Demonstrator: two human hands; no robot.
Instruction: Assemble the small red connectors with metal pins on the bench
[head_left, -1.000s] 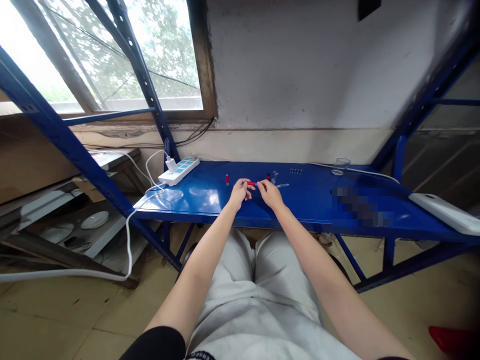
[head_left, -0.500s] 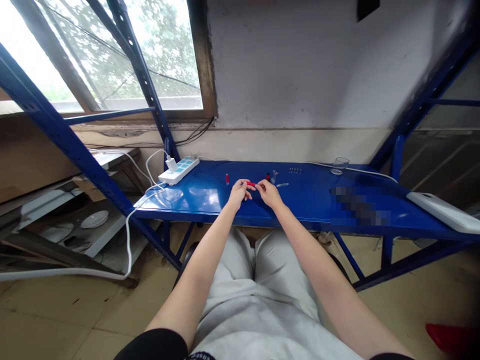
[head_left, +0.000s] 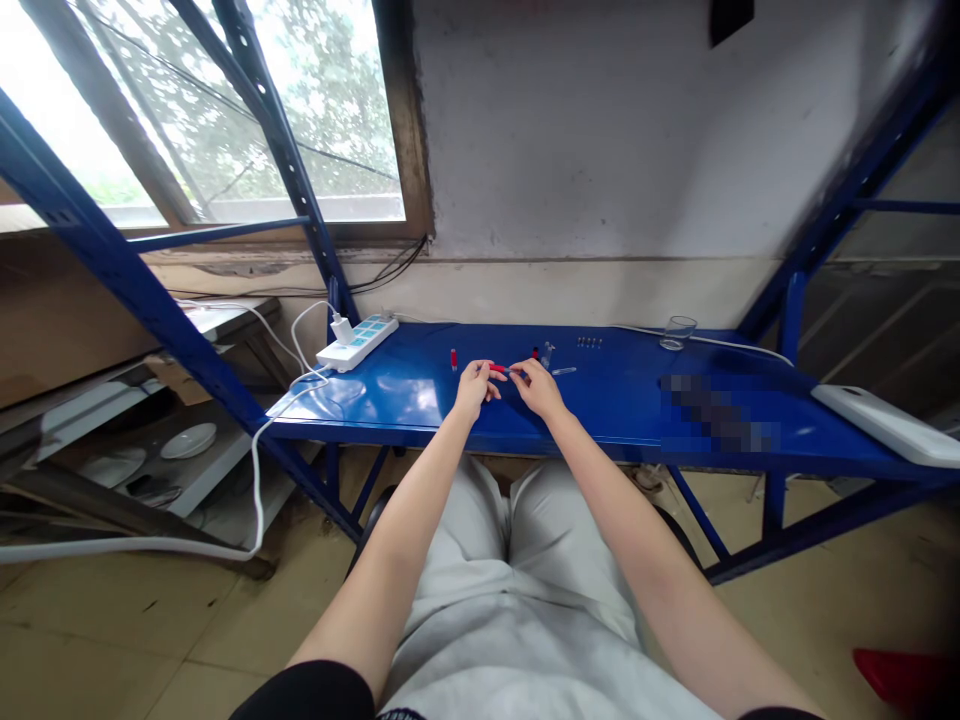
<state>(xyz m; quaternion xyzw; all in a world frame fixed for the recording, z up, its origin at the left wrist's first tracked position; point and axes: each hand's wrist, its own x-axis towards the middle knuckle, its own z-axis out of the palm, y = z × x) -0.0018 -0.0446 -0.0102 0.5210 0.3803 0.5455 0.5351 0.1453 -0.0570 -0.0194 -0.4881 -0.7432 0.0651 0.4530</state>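
Near the middle of the blue table (head_left: 390, 395), my left hand (head_left: 472, 389) is closed on a slim red tube (head_left: 496, 368), holding it level. My right hand (head_left: 538, 388) pinches at the other end, where a thin greyish part shows between the red and my fingertips; its kind is too small to make out. Just beyond my right hand stand a small dark-and-red piece (head_left: 535, 353) and a clear plastic piece (head_left: 548, 353). A clear slim tube (head_left: 564, 371) lies to their right. Left of my hands a short red piece with a pale end (head_left: 454, 359) stands upright.
Several tiny metallic pieces (head_left: 589, 342) stand in a row towards the back. A clear glass (head_left: 677, 333) is at the back right. A white power strip (head_left: 358, 343) with cables sits at the left, a white flat box (head_left: 885, 424) at the right edge.
The red stretch between my hands looks shorter, and a greyish part now shows at its right end by my right fingertips. My hands have hardly moved otherwise.
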